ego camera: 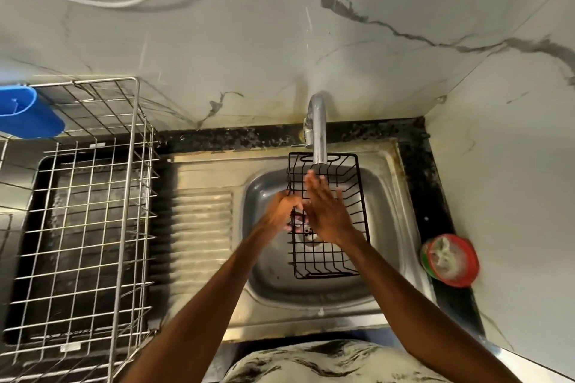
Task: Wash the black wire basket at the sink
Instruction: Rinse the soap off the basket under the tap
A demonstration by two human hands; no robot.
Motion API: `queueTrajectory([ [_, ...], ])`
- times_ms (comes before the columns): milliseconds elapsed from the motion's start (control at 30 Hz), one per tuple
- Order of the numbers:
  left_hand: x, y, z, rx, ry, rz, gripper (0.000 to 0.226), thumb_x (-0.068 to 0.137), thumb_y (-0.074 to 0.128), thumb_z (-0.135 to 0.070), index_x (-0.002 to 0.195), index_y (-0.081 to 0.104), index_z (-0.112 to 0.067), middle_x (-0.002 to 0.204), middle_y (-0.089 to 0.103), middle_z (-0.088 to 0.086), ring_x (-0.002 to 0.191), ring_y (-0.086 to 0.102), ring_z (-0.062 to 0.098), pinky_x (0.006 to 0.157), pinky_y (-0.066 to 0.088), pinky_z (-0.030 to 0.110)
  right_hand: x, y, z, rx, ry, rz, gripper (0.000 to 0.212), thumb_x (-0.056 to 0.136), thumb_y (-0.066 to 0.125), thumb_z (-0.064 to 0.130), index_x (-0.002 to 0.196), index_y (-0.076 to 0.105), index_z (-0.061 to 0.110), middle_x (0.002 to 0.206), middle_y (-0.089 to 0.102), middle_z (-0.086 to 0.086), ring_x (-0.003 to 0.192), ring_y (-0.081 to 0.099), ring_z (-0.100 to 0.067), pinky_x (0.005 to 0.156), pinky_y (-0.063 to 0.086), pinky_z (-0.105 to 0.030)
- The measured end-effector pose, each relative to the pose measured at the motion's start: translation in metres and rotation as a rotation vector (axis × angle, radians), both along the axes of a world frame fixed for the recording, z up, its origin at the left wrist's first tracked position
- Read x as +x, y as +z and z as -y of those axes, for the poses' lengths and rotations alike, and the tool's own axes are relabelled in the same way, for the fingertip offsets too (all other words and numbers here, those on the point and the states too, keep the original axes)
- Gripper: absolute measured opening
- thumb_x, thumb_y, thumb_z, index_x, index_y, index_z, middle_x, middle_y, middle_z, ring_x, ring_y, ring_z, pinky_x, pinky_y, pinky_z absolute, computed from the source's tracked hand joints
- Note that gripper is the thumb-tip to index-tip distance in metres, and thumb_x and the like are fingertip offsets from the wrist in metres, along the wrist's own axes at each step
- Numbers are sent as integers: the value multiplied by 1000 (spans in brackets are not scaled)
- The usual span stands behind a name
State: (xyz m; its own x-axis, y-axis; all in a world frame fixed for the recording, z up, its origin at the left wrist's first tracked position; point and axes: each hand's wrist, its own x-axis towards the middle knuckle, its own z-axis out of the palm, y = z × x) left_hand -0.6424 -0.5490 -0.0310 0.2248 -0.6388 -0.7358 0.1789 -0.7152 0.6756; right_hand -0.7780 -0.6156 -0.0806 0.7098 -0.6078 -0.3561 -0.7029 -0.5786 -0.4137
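While the black rectangular wire basket (329,258) is being held over the basin of the stainless steel sink (267,277), its left long rim is being clamped by the left hand (281,210), whose fingers are curled round the top wire. Just to the right of that grip, the right hand (326,211) is being stretched flat over the inside of the basket, fingers straight and close together and holding nothing; whether the palm is touching the wires cannot be told. Beyond the grip, the far end of the basket is being kept beneath the spout of the curved chrome tap (319,130), just past the right fingertips; whether water is running cannot be told. To the left of the grip, the ribbed steel draining board (202,227) is lying beside the basin, and farther left a tall silver wire dish rack (84,227) is standing, with a blue plastic tub (28,115) at its far corner. Well to the right of the grip, a round red and green lidded container (449,260) is sitting on the dark counter edge.
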Motion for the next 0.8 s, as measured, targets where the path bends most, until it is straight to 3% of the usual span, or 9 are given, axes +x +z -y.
queueTrajectory([
  [67, 2, 2, -3, -21, 19, -12, 14, 88, 57, -24, 98, 60, -15, 120, 62, 11, 113, 64, 36, 95, 56, 61, -1, -4, 3, 11, -172, -22, 68, 107, 12, 49, 159, -16, 15, 166, -25, -5, 153, -21, -22, 128, 3, -50],
  [133, 2, 5, -1, -36, 49, -8, 25, 96, 55, -17, 121, 55, -17, 135, 51, 7, 120, 57, 34, 91, 57, 58, 6, -2, -1, 23, -239, -30, 72, 107, 21, 47, 159, -15, 12, 165, -28, -7, 153, -23, -24, 128, 1, -50],
  [233, 4, 6, 5, -42, 92, 6, 55, 97, 55, -9, 147, 34, -22, 130, 49, 6, 121, 53, 33, 88, 53, 52, 19, 7, -16, -9, -53, 128, 78, 102, 55, 24, 161, 7, 8, 165, -19, -10, 152, -16, -32, 124, 2, -57],
  [333, 12, 6, 7, -53, 122, -10, 49, 100, 52, -9, 144, 41, -25, 125, 56, 9, 118, 56, 32, 90, 50, 50, 13, 0, -21, -59, 157, 255, 56, 104, 48, 14, 157, 32, 11, 168, -5, -9, 156, -5, -32, 124, 12, -59],
  [400, 16, 6, 5, -90, 139, -14, 31, 109, 44, -19, 138, 49, -28, 124, 59, 6, 117, 59, 30, 94, 54, 54, 6, -7, -11, -98, 70, 180, 59, 108, 30, 33, 163, 13, 18, 170, -9, -4, 157, -8, -27, 125, 11, -58],
  [533, 18, 4, 4, -154, 152, 46, 34, 107, 47, -15, 141, 45, -20, 109, 61, 4, 98, 64, 20, 75, 60, 40, 12, -5, 4, -43, -194, 101, 68, 105, 6, 49, 161, -10, 13, 168, -17, -7, 155, -17, -23, 127, 4, -52],
  [667, 16, 5, 6, -118, 182, 4, 50, 93, 58, -6, 138, 45, -24, 120, 60, 9, 117, 59, 31, 85, 53, 46, 32, 0, -19, -92, 32, 115, 70, 96, 21, 31, 162, 0, 17, 168, -20, -8, 154, -21, -29, 123, 5, -64],
  [733, 19, 5, 4, -93, 264, -33, 44, 92, 56, -14, 135, 48, -23, 121, 62, 7, 111, 62, 26, 92, 53, 51, 26, -6, -19, -121, 197, 228, 65, 104, 31, 22, 161, 0, 25, 170, -12, -6, 156, -14, -27, 124, 8, -63],
  [800, 25, 4, 4, -72, 316, -51, 49, 87, 56, -14, 135, 51, -20, 126, 64, 10, 109, 65, 28, 97, 53, 58, 17, -11, -8, -141, 138, 204, 61, 110, 27, 30, 161, -6, 26, 170, -12, -1, 156, -14, -21, 126, 10, -57],
])
